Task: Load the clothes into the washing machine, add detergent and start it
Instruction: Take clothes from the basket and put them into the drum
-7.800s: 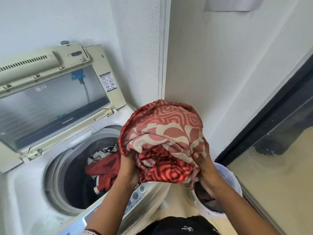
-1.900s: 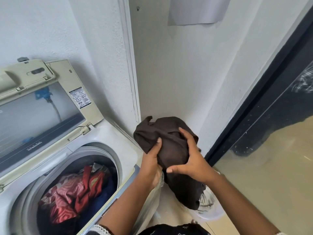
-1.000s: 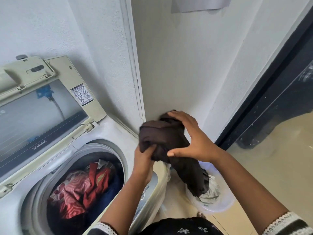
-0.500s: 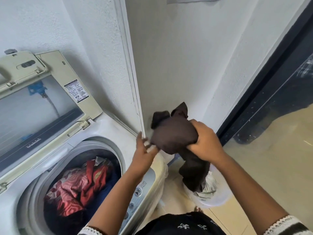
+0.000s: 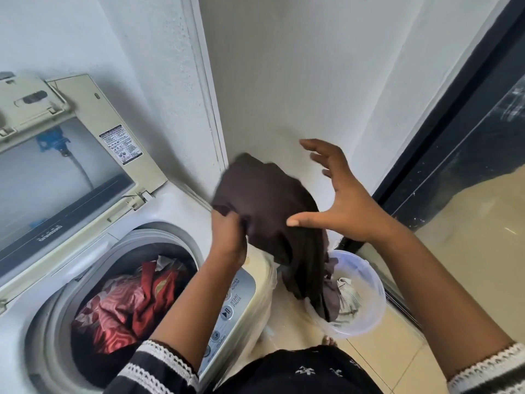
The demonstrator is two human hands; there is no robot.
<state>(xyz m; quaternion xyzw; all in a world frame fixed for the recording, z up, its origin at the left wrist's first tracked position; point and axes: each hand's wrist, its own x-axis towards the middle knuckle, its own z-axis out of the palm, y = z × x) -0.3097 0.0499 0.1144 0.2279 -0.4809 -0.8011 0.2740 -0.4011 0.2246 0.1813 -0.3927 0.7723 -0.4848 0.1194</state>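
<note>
Dark brown cloth garment hanging over the round white plastic basket, your left hand gripping it, your right hand hovering beside, fingers spread.

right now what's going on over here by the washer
A person is loading laundry. The left hand grips a dark brown garment held up between the open washing machine and the white tub on the floor; the garment's tail hangs down into the tub. The right hand is spread open beside the garment, fingers straight. The drum already holds red patterned clothes, and some clothes remain in the tub. The lid stands raised.
</note>
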